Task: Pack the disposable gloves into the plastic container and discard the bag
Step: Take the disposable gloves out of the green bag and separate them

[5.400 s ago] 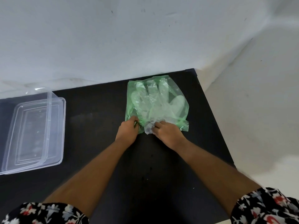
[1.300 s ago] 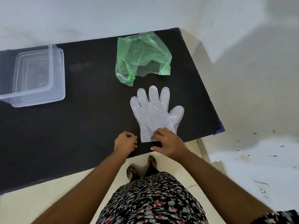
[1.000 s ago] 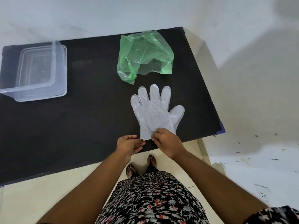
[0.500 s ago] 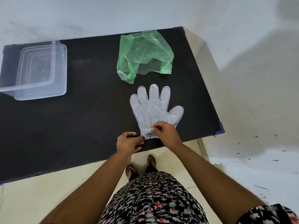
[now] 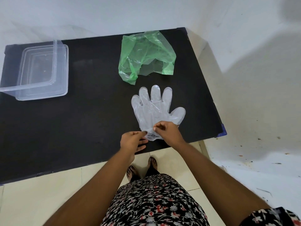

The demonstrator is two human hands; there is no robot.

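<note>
A flat stack of clear disposable gloves [image 5: 154,108] lies on the black table [image 5: 81,128], fingers pointing away from me. My right hand [image 5: 167,132] pinches the cuff end and lifts it slightly. My left hand [image 5: 132,141] touches the same cuff from the left, thumb and fingers on the plastic. The crumpled green plastic bag [image 5: 145,56] lies beyond the gloves, apart from them. The clear plastic container [image 5: 37,70] stands open at the table's far left corner, nothing visible inside.
The table's near edge runs just under my hands, with tiled floor and my feet [image 5: 141,168] below. A white wall stands behind the table. A blue corner cap [image 5: 224,132] marks the near right corner.
The gloves came out of the green bag and now lie nearer me. Over the last second both hands closed in on the cuff, and the right hand has lifted it.
</note>
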